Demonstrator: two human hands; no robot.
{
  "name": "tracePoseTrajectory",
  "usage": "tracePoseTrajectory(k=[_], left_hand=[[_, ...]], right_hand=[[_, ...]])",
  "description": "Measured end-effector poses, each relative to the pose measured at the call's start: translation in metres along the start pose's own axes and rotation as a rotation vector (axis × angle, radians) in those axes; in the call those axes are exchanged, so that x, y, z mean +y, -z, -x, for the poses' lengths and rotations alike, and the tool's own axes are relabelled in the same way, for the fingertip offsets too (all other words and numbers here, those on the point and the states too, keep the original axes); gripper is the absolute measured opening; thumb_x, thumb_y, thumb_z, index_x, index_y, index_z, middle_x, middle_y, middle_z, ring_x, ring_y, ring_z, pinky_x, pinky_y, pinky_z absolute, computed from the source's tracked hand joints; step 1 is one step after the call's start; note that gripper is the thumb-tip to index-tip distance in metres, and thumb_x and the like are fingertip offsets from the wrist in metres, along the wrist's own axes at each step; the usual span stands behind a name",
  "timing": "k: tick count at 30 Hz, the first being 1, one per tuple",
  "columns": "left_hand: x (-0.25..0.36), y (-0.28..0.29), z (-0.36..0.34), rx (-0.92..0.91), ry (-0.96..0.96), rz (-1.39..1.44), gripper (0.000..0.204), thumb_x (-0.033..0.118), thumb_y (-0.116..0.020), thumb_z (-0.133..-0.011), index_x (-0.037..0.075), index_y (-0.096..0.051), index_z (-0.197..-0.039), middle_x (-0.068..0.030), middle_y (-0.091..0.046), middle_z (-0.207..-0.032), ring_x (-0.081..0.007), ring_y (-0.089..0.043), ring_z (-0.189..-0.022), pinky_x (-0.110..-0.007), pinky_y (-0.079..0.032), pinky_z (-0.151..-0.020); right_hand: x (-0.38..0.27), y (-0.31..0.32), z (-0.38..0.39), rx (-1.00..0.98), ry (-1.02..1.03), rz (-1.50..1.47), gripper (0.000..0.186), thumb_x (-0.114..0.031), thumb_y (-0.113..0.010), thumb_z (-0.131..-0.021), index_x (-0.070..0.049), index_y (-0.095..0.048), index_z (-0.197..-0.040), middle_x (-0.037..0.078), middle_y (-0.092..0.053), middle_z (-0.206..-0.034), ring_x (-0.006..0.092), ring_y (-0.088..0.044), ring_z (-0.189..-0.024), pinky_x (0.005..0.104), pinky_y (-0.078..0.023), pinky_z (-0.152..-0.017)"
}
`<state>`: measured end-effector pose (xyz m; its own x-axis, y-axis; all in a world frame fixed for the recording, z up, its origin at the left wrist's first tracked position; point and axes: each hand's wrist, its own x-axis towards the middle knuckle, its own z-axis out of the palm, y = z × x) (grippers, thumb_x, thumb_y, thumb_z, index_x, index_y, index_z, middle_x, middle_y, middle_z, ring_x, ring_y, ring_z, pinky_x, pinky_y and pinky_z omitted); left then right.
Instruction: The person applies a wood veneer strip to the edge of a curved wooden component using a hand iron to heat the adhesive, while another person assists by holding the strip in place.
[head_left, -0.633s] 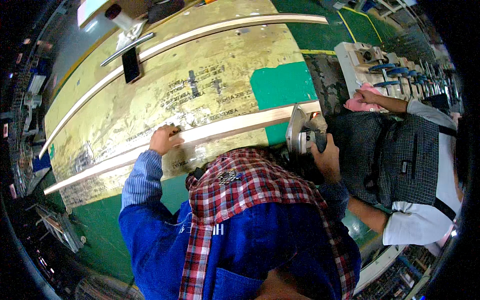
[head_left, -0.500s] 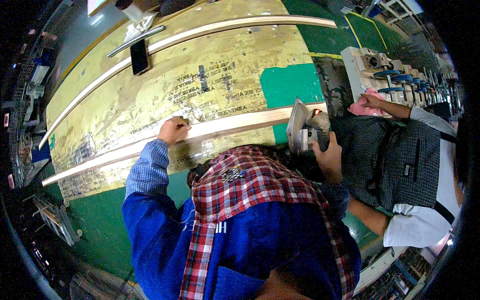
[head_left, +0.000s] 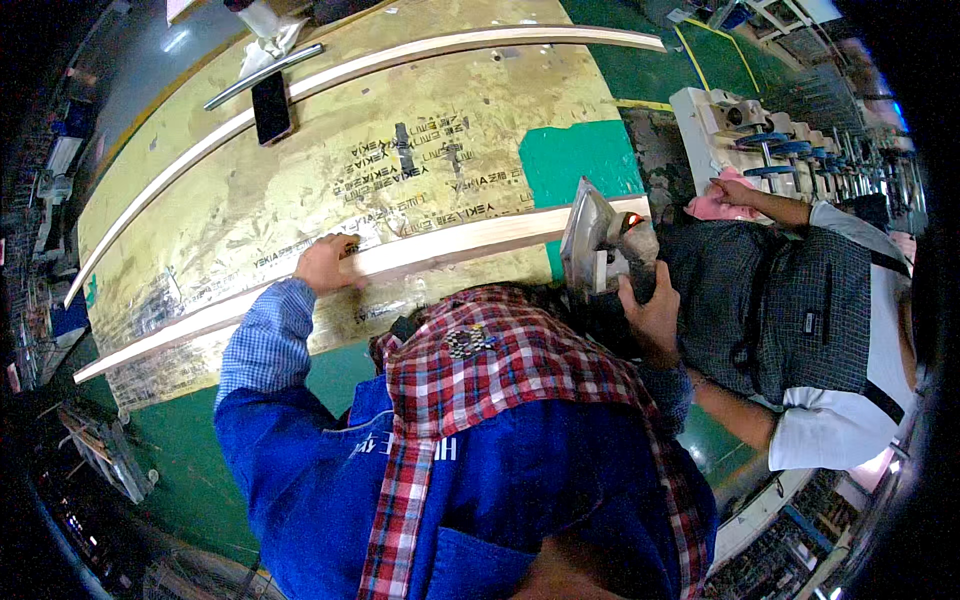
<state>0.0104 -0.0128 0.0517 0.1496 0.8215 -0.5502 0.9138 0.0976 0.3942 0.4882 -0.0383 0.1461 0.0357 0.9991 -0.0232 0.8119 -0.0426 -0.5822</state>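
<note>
A long, pale wooden strip [head_left: 450, 240] lies across the yellowish, film-covered worktable [head_left: 500, 105] in front of me. My left hand [head_left: 326, 263] grips it left of its middle, fingers over the far edge and thumb toward the near side. At the strip's right end, my right hand [head_left: 655, 318] is wrapped round the handle of an iron [head_left: 592, 240]. The iron is tipped on its side, its sole toward the strip and a small red light glowing on it. Whether the sole touches the wood I cannot tell.
A second long strip [head_left: 470, 42] runs along the table's far side, near a dark phone [head_left: 270, 108] and a metal tube [head_left: 265, 77]. At right, close to my right arm, a co-worker [head_left: 780, 310] holds pink cloth [head_left: 728, 200] beside a rack with blue handwheels [head_left: 785, 148].
My left hand has slid left along the strip and its fingers have spread over it. The iron has shifted slightly left, its sole turned more toward the view.
</note>
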Motion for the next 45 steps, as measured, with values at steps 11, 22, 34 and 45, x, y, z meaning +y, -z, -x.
tracePoseTrajectory(k=[11, 22, 34, 45], left_hand=[[0.006, -0.041, 0.015, 0.470, -0.304, -0.279, 0.030, 0.014, -0.069, -0.063, 0.007, -0.060, -0.091, -0.0087, -0.053, -0.091, -0.0283, -0.053, -0.083, -0.039, -0.049, -0.070], [0.045, -0.067, -0.022, 0.596, -0.334, -0.268, 0.037, 0.006, -0.056, -0.072, 0.010, -0.055, -0.109, -0.0066, -0.058, -0.089, -0.0257, -0.059, -0.077, -0.037, -0.051, -0.063], [0.054, -0.064, -0.028, 0.502, -0.334, -0.319, 0.042, 0.011, -0.054, -0.076, 0.011, -0.051, -0.118, -0.0095, -0.056, -0.093, -0.0280, -0.057, -0.081, -0.037, -0.050, -0.069], [0.055, -0.066, -0.028, 0.494, -0.304, -0.397, 0.032, 0.014, -0.055, -0.078, 0.009, -0.053, -0.110, -0.0097, -0.056, -0.093, -0.0279, -0.058, -0.079, -0.038, -0.051, -0.063]], right_hand=[[-0.026, 0.006, 0.003, 0.153, 0.081, -0.014, 0.035, -0.019, -0.070, -0.075, -0.002, -0.050, -0.098, 0.017, -0.065, -0.081, 0.0330, -0.065, -0.073, 0.0391, -0.050, -0.063], [-0.038, 0.016, -0.018, 0.059, 0.112, -0.048, 0.035, -0.020, -0.068, -0.078, 0.002, -0.049, -0.098, 0.021, -0.063, -0.078, 0.0381, -0.063, -0.070, 0.0403, -0.050, -0.060], [-0.083, -0.048, -0.082, -0.215, 0.211, 0.118, 0.039, -0.036, -0.057, -0.081, -0.002, -0.044, -0.098, 0.023, -0.058, -0.069, 0.0397, -0.060, -0.066, 0.0488, -0.047, -0.056], [-0.062, -0.040, -0.077, -0.108, 0.139, 0.103, 0.037, -0.021, -0.062, -0.076, -0.001, -0.042, -0.101, 0.022, -0.060, -0.070, 0.0403, -0.060, -0.063, 0.0490, -0.048, -0.054]])
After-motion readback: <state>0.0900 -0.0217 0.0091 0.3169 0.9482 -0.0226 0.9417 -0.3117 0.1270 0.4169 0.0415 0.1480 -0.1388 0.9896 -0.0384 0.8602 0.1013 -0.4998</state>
